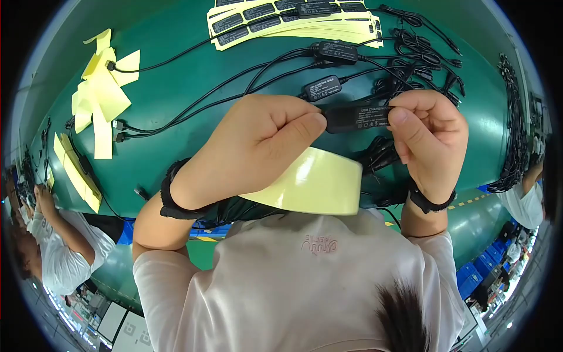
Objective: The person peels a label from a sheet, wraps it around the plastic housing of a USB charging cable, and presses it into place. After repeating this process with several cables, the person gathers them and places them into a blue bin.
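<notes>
A small black cable box [340,119] is stretched between my two hands in front of my chest. My left hand [258,141] grips its left end between thumb and fingers. At its right end my right hand [431,132] pinches a black printed label [371,116] at the edge, which lies along the box; whether it is fully stuck down I cannot tell. A glossy yellow backing sheet [328,182] comes out from under my left hand, the fingers there hidden. Just beyond are other black cable boxes [322,88] with labels and cords.
Stacked yellow label sheets [281,29] lie at the far side of the green table [176,41]. Crumpled yellow backing strips [99,94] lie left, coiled cables [422,58] to the right. A long cable bundle [513,129] lines the right edge. Co-workers [64,240] sit on both sides.
</notes>
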A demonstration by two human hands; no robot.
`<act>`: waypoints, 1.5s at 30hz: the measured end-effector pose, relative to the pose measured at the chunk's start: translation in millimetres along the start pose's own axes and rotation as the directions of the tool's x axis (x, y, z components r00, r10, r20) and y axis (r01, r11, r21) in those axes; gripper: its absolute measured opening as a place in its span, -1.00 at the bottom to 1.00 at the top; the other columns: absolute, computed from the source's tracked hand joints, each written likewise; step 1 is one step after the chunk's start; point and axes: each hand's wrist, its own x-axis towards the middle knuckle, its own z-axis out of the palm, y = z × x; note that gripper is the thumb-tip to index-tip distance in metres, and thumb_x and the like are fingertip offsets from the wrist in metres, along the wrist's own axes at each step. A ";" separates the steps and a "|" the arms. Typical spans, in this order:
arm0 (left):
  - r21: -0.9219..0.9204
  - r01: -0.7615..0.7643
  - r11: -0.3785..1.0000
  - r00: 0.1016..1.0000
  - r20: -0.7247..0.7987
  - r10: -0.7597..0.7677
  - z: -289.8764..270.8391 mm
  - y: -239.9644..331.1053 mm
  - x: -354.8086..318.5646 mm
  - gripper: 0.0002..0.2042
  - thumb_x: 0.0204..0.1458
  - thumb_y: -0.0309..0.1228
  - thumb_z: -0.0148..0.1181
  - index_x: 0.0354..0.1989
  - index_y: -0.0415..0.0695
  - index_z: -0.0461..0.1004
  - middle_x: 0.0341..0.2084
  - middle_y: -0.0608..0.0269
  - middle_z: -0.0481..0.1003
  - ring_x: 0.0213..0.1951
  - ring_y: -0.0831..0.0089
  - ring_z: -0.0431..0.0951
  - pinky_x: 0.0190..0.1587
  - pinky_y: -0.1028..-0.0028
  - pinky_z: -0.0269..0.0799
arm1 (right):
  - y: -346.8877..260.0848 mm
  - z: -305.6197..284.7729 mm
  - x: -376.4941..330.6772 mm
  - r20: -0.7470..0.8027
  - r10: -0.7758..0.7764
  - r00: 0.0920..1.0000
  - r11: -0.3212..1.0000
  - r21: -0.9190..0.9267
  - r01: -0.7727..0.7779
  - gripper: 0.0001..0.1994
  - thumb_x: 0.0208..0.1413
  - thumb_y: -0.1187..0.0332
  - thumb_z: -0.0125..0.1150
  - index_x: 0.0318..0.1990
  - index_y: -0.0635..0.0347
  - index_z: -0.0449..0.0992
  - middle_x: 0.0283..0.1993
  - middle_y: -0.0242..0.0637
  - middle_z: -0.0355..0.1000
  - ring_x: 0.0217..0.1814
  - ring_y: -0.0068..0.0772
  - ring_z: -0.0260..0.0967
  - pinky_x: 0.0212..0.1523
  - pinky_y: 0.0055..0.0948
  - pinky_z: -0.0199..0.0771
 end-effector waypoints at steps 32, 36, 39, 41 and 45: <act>-0.106 -0.054 0.993 0.997 0.047 0.060 6.7 -9.7 -5.6 -0.77 0.06 -0.39 -0.01 -0.57 -0.27 0.32 -0.78 0.22 0.18 -0.69 0.49 0.12 -0.64 0.49 0.11 | 12.2 8.8 -0.9 -0.011 -0.041 0.999 0.987 -0.157 0.039 -0.89 -0.10 0.60 0.17 -0.35 0.35 0.47 -0.46 -0.28 0.45 -0.55 -0.59 0.34 -0.52 -0.72 0.29; -0.104 -0.039 0.994 0.998 0.053 0.044 6.6 -10.7 -6.7 -0.77 0.05 -0.39 0.00 -0.58 -0.27 0.32 -0.78 0.23 0.17 -0.69 0.50 0.11 -0.64 0.49 0.10 | 13.5 9.0 -1.7 0.004 -0.049 0.999 0.987 -0.150 0.049 -0.89 -0.10 0.59 0.18 -0.35 0.35 0.47 -0.46 -0.27 0.45 -0.54 -0.58 0.36 -0.51 -0.72 0.31; -0.101 -0.049 0.994 0.997 0.050 0.054 7.4 -11.0 -7.6 -0.76 0.05 -0.38 0.00 -0.59 -0.27 0.31 -0.78 0.24 0.17 -0.69 0.51 0.10 -0.65 0.50 0.09 | 12.6 10.8 -2.7 -0.017 -0.018 1.000 0.999 -0.051 0.017 -0.88 -0.13 0.67 0.20 -0.37 0.35 0.50 -0.45 -0.33 0.45 -0.45 -0.70 0.34 -0.44 -0.77 0.30; -0.098 -0.057 0.994 0.997 0.051 0.063 7.6 -11.4 -7.7 -0.76 0.05 -0.39 0.00 -0.59 -0.27 0.31 -0.78 0.24 0.16 -0.70 0.51 0.10 -0.65 0.50 0.09 | 12.7 10.6 -3.1 -0.016 -0.017 1.000 0.999 -0.051 0.016 -0.88 -0.13 0.67 0.20 -0.38 0.35 0.50 -0.45 -0.34 0.45 -0.45 -0.70 0.34 -0.44 -0.77 0.30; -0.096 -0.079 0.992 0.995 0.048 0.084 8.2 -11.3 -8.1 -0.76 0.05 -0.39 0.00 -0.59 -0.27 0.31 -0.78 0.25 0.15 -0.70 0.53 0.09 -0.66 0.51 0.07 | 11.9 9.7 -3.7 -0.011 -0.019 1.000 0.998 -0.053 0.018 -0.88 -0.13 0.67 0.21 -0.38 0.35 0.50 -0.45 -0.34 0.45 -0.45 -0.70 0.34 -0.44 -0.77 0.30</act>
